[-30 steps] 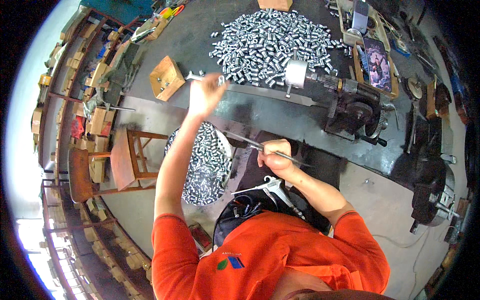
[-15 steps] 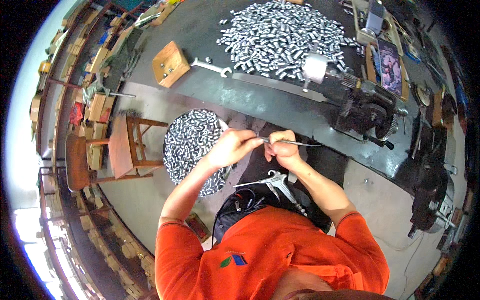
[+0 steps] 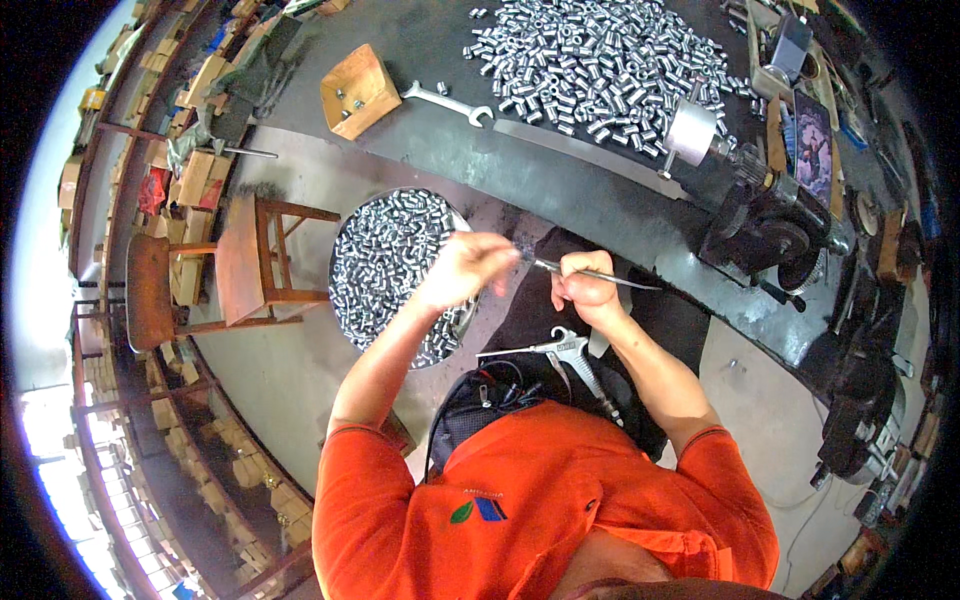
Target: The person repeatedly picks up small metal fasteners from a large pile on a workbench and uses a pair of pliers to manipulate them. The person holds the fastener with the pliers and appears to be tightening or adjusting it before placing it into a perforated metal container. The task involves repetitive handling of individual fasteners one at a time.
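My right hand (image 3: 588, 282) is closed around a thin, dark, slightly bent rod-like tool (image 3: 632, 284). One end of it points left past my fingers, and the tapering end sticks out to the right. At the left end, where something small and shiny cannot be made out, is my left hand (image 3: 468, 268), its fingers smeared by motion. Left of that hand stands a round basin (image 3: 468, 318) full of small shiny metal sleeves (image 3: 390, 260). An air blow gun (image 3: 572, 352) rests at my lap, just below my hands.
A large heap of metal sleeves (image 3: 600, 70) covers the back of the dark workbench (image 3: 470, 165). Along its near side lie a small wooden box (image 3: 358, 95) and a spanner (image 3: 450, 104). A geared machine (image 3: 765, 225) stands at right. A wooden chair (image 3: 240, 270) stands left.
My left fingers, pinched at the tool's left end before, have come slightly off to the left and blur. My right hand keeps its hold. The whole view has shifted a little.
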Action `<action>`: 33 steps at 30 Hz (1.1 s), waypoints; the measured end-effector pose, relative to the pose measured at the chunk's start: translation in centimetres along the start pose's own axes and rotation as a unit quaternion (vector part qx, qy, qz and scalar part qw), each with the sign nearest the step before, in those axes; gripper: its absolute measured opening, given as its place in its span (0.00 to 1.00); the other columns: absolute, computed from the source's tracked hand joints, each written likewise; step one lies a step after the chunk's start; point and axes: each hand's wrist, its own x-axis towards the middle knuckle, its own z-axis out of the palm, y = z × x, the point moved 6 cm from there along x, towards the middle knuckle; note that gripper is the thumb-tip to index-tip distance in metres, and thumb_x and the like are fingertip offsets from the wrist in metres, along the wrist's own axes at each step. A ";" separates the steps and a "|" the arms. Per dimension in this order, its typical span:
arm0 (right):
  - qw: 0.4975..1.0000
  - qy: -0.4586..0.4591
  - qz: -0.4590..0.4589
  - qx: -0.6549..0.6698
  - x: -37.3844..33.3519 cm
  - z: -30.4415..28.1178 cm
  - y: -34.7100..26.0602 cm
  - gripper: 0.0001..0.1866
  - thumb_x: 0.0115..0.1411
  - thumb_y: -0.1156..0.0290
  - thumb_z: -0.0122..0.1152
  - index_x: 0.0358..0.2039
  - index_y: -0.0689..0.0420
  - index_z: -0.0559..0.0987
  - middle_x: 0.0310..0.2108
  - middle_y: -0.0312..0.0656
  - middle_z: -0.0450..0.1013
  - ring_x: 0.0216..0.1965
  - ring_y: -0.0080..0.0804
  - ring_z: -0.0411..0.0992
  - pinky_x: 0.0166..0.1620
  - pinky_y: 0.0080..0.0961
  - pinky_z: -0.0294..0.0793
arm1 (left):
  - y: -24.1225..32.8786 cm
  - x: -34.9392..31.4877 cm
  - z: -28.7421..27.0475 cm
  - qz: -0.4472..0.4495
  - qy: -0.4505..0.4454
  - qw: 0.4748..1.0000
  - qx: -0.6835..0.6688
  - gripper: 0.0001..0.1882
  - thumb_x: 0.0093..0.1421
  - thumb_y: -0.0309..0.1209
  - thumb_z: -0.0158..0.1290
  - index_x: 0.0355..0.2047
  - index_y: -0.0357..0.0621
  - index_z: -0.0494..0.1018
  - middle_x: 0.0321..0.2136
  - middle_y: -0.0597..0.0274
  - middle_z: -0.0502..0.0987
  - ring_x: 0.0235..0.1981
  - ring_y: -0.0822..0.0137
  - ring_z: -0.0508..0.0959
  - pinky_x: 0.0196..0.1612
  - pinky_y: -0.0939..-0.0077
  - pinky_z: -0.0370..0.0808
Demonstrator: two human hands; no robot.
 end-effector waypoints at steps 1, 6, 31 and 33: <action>1.000 0.003 0.000 0.003 -0.1 -0.2 -0.1 0.14 0.42 0.70 0.54 0.08 0.59 0.61 0.11 0.39 0.62 0.12 0.25 0.62 0.17 0.23 0.65 | -1.0 -0.1 -1.6 0.008 0.044 0.999 -0.024 0.08 0.59 0.26 0.48 0.27 0.33 0.73 0.17 0.63 0.73 0.18 0.75 0.73 0.24 0.81 0.70; 0.995 0.001 -0.008 -0.100 -0.2 0.5 -0.3 0.13 0.41 0.73 0.51 0.07 0.59 0.60 0.09 0.36 0.59 0.12 0.21 0.61 0.16 0.20 0.60 | -13.6 -2.1 -7.5 -0.097 0.141 0.979 0.110 0.08 0.53 0.24 0.51 0.32 0.30 0.73 0.20 0.55 0.76 0.22 0.70 0.78 0.26 0.77 0.73; 0.950 -0.030 -0.094 -0.296 -0.3 1.7 -1.7 0.16 0.43 0.67 0.56 0.11 0.59 0.60 0.10 0.37 0.49 0.13 0.21 0.51 0.18 0.25 0.49 | -12.1 -1.4 -1.8 -0.070 0.069 0.985 -0.140 0.12 0.58 0.20 0.47 0.42 0.24 0.66 0.36 0.47 0.76 0.36 0.62 0.78 0.44 0.74 0.72; 0.946 -0.045 -0.112 -0.302 -0.3 1.8 -1.1 0.15 0.43 0.69 0.56 0.11 0.58 0.60 0.09 0.37 0.50 0.12 0.23 0.51 0.17 0.26 0.50 | -8.7 -1.7 -0.4 -0.036 0.029 0.982 -0.184 0.13 0.57 0.20 0.48 0.43 0.28 0.67 0.36 0.48 0.76 0.38 0.62 0.77 0.45 0.72 0.72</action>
